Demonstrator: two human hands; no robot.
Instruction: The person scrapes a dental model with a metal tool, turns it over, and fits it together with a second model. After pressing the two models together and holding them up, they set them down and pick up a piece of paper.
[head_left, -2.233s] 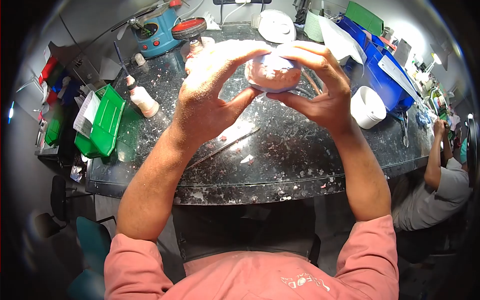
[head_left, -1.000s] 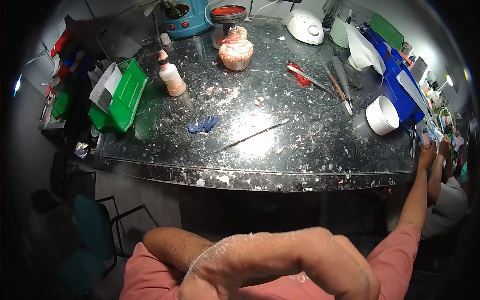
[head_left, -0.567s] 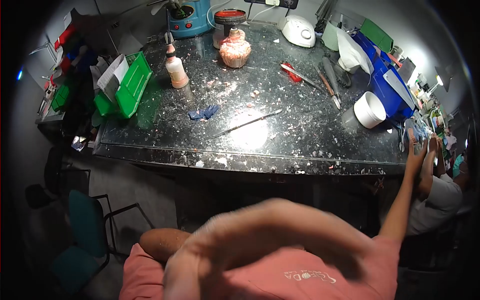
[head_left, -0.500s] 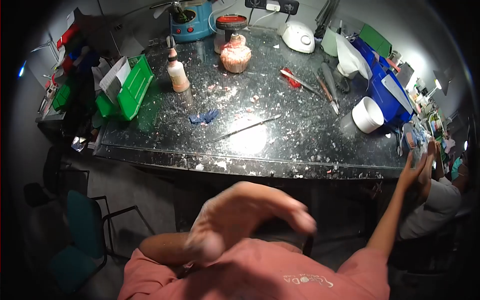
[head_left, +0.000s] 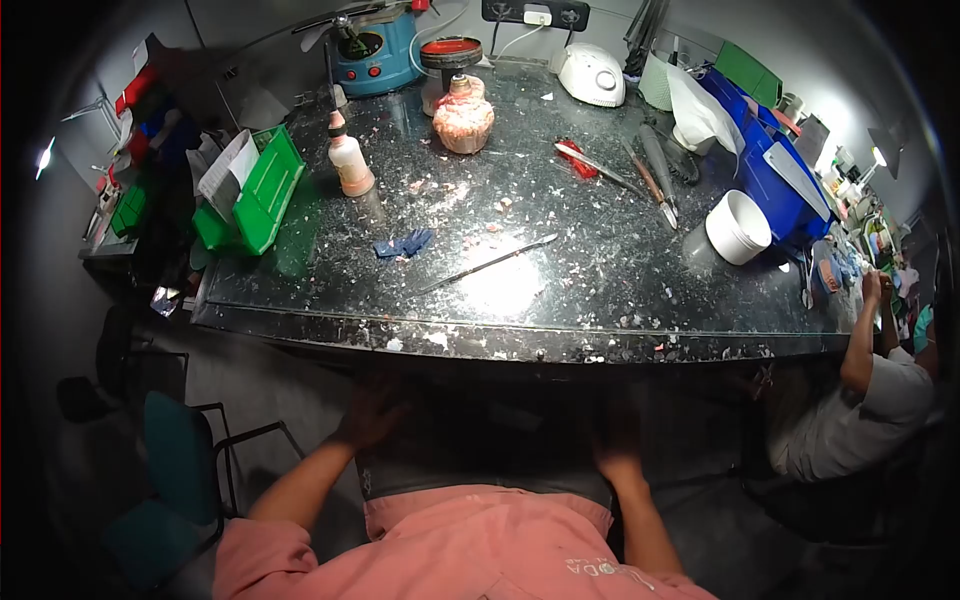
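Observation:
Below the table's front edge, in shadow over my lap, are both my hands. My left hand point(head_left: 374, 415) looks open with its fingers stretched forward, and I see nothing in it. My right hand point(head_left: 613, 445) is dark and smeared by motion, so its fingers do not show clearly. Nearest to them on the table lies a thin metal spatula point(head_left: 490, 263), placed slantwise under the bright light spot. Left of it is a crumpled dark blue piece point(head_left: 403, 244). Farther back stand a pink-stained dropper bottle point(head_left: 349, 160) and a squat vessel coated in pinkish material point(head_left: 464, 124).
The black table point(head_left: 600, 300) is strewn with scraps. A green bin point(head_left: 262, 200) stands left; a white cup point(head_left: 738, 228), blue bin point(head_left: 785, 190), knife point(head_left: 600, 166) and grey handpiece point(head_left: 655, 155) lie right. A co-worker point(head_left: 860, 400) sits far right; a chair point(head_left: 180, 450) stands left.
My left hand has dropped from before my chest to my lap. My right hand has come back from the far right side, down below the table edge. The table items stay put.

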